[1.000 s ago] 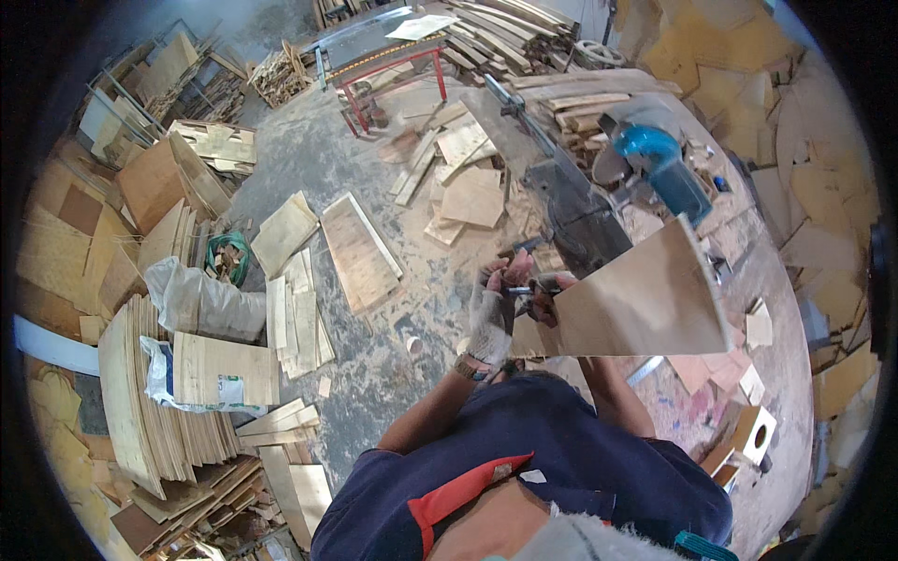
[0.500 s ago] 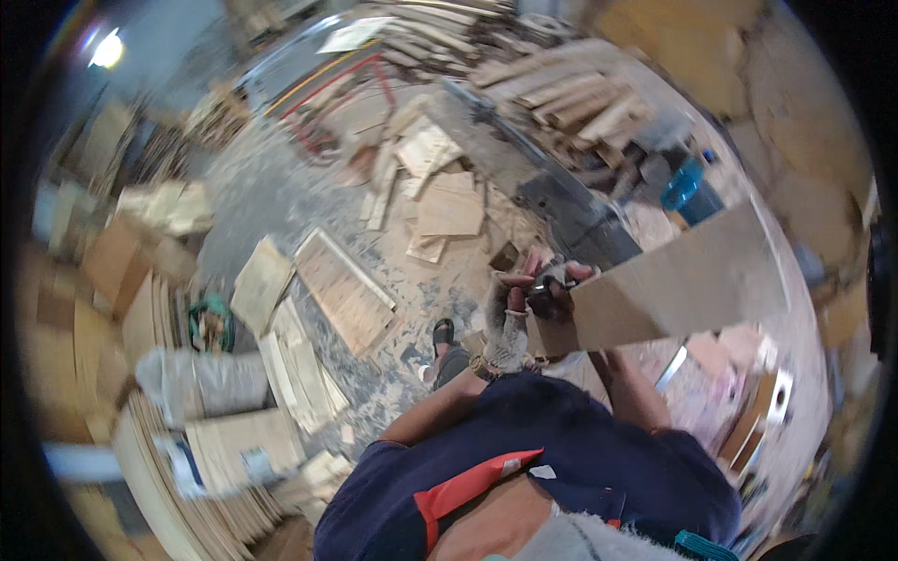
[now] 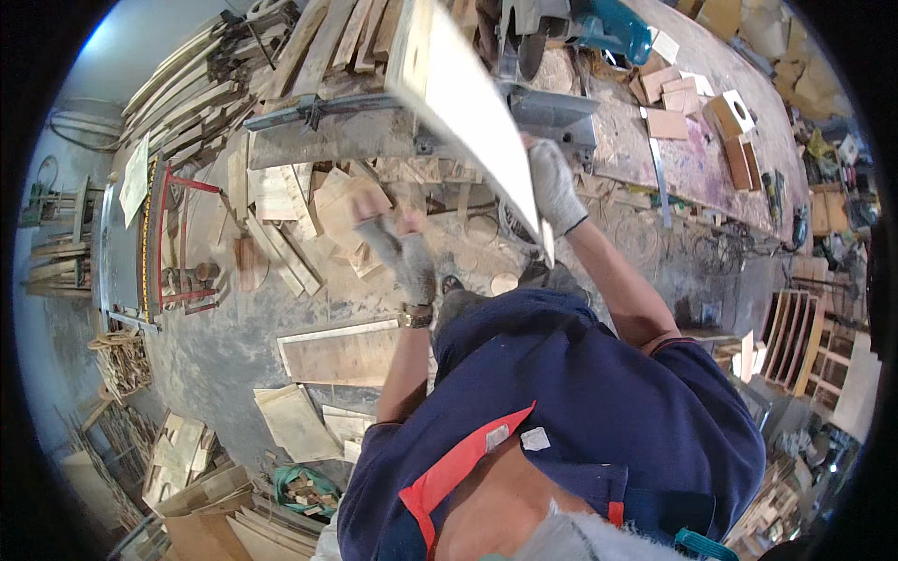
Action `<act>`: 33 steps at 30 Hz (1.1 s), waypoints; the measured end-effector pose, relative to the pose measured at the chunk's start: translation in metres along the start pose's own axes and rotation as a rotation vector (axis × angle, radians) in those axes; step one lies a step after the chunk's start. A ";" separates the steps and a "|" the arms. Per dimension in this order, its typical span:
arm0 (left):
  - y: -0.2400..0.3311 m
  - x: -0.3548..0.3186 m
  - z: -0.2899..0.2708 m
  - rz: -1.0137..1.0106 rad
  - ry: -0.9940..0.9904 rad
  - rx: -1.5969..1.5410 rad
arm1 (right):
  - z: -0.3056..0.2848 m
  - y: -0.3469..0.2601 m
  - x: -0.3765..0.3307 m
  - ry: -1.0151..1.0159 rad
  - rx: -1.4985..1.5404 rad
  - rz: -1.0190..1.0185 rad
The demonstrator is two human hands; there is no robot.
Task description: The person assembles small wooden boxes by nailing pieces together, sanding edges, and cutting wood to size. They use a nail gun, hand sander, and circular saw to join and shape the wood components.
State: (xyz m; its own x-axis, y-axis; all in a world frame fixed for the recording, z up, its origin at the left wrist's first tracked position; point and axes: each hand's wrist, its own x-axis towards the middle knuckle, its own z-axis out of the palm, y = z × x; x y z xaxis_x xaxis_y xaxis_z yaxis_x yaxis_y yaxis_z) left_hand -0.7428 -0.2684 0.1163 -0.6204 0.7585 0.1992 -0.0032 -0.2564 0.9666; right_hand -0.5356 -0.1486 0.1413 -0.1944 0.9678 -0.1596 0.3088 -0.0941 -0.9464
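My right hand [image 3: 554, 187], in a grey work glove, grips the lower edge of a large pale plywood board [image 3: 458, 103]. The board is tilted up, edge-on to me, and reaches to the top of the view over a metal saw table [image 3: 552, 107]. My left hand [image 3: 398, 251], also gloved and with a wristwatch, hangs apart from the board to its left. It is blurred by motion, so its fingers are unclear. My dark blue shirt fills the lower middle.
Plywood sheets [image 3: 341, 355] and offcuts lie on the concrete floor. A red-framed metal stand [image 3: 154, 234] is at the left, stacked planks [image 3: 206, 65] at upper left. A long workbench [image 3: 692, 159] with wood pieces and a blue machine [image 3: 608, 33] runs at upper right. A slatted wooden rack [image 3: 795, 341] stands at right.
The board has swung from lying flat in front of me, held by both hands, to steeply tilted upward. My left hand has come off it. My view has turned toward the saw table.
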 end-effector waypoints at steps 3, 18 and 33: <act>0.041 0.037 -0.037 0.447 -0.015 0.417 | 0.001 -0.004 0.005 0.353 -0.158 -0.121; 0.184 0.149 -0.042 1.483 -0.796 1.325 | -0.001 -0.048 -0.007 -0.076 -0.526 0.023; -0.091 0.110 0.082 0.677 -0.817 0.907 | -0.284 -0.054 -0.078 0.607 -0.307 -0.348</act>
State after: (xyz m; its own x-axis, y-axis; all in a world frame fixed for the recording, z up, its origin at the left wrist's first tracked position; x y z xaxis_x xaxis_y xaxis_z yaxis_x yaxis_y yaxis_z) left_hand -0.7459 -0.1126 0.0631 0.3315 0.8558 0.3971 0.8074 -0.4751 0.3499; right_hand -0.2726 -0.1526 0.2844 0.1905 0.8965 0.3999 0.5853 0.2234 -0.7795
